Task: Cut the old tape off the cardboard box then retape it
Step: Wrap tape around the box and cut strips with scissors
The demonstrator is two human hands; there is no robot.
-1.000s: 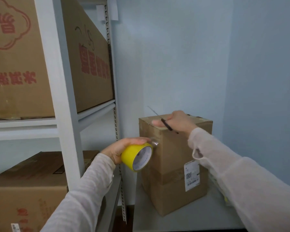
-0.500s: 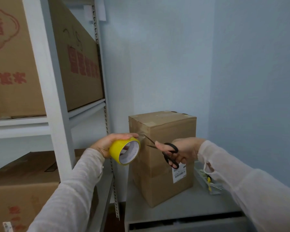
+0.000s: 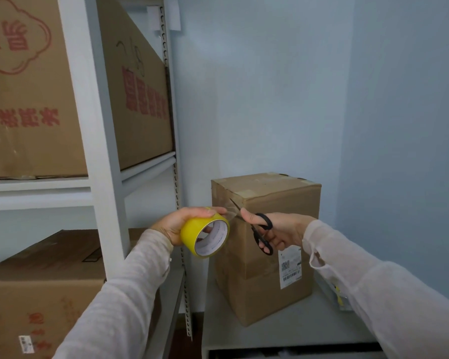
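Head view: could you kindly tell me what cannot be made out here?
Shipping label on the cardboard box: print too small.
Scissors blades: thin, blurred against the clear tape.
Yellow object: mostly hidden by the right sleeve.

We see a box (image 3: 270,224) made of brown cardboard, dull and a bit rough. The label (image 3: 290,268) on it is smooth white paper. The roll of tape (image 3: 192,234) is yellow and glossy, and the strip (image 3: 230,213) pulled from it is clear and shiny. The scissors (image 3: 256,233) have smooth black plastic handles and thin metal blades. The sleeves (image 3: 130,294) are soft, thin cloth. The rack (image 3: 101,151) looks like painted metal, smooth and dull.
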